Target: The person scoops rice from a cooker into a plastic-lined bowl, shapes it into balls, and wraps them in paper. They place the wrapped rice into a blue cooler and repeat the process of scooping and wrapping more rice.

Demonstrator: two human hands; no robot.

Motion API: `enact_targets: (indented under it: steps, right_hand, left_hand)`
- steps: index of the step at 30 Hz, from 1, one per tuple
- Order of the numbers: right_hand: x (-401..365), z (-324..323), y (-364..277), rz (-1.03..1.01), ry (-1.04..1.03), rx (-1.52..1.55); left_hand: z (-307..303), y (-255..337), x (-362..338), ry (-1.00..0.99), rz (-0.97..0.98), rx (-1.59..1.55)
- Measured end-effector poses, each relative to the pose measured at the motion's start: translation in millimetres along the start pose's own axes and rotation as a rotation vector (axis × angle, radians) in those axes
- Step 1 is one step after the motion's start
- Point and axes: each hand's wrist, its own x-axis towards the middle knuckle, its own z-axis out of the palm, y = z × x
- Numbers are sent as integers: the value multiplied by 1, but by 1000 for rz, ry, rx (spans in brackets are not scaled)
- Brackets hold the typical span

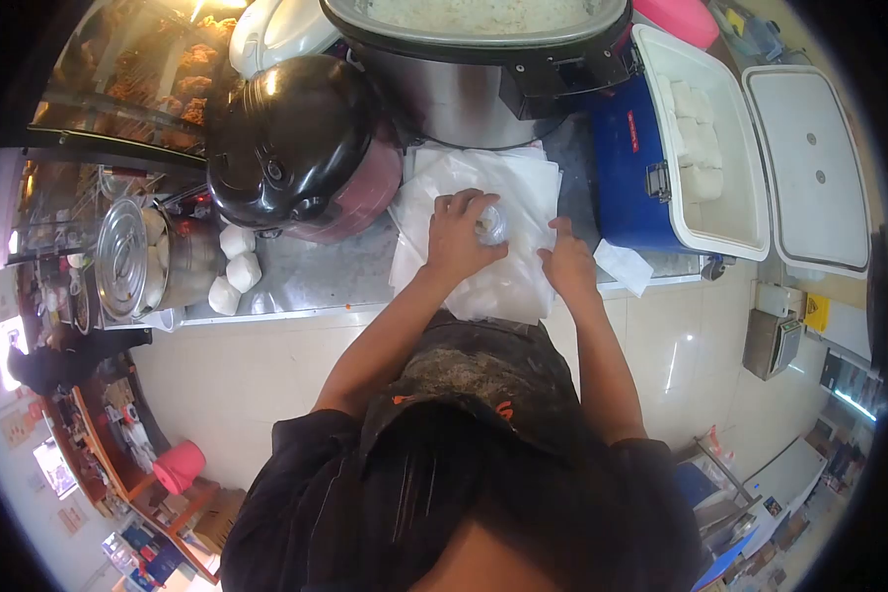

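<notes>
My left hand (pixel 456 237) curls round a small clear round object (pixel 489 225), thumb on one side and fingers on the other. It looks like a little plastic cup or a wrapped piece; its contents are too small to tell. Beneath it lies a stack of white paper and translucent plastic sheets (pixel 523 187) on the metal counter. At the stack's right edge is my right hand (pixel 570 262), its index finger and thumb apart, with nothing visible between them. A loose white sheet (pixel 625 267) lies just right of that hand.
Behind the stack stands a large cooker (pixel 454 84) full of rice. To the left are a dark-lidded cooker (pixel 296 148), several white wrapped bundles (pixel 237 271) and a steel pot (pixel 189 261). An open blue cooler (pixel 631 187) holding white packets stands at the right.
</notes>
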Motion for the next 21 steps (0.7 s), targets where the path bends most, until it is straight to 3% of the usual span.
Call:
enact_targets:
  steps: [4,7,9,14,17,20,21]
  right_hand:
    - [-3,-13,-10,-4,-17,2]
    - [-2,-18,-7,-43,3,113]
    - [1,-21,1,-87,-9,252]
    - [6,-23,37,-230,-235,573]
    - [4,-42,33,-307,-309,619]
    - [12,-47,32,-271,-296,539]
    - [16,-46,35,-355,-226,484]
  left_hand:
    - [-8,2,4,40,44,-71]
    - [-48,15,-2,155,110,-150]
    - [-75,3,-22,187,108,69]
    - [-116,-51,-96,-61,-6,361]
    - [-123,-53,-107,-17,-11,537]
    - [-116,-21,-95,-109,190,292]
    - [-104,-16,-92,-216,248,199]
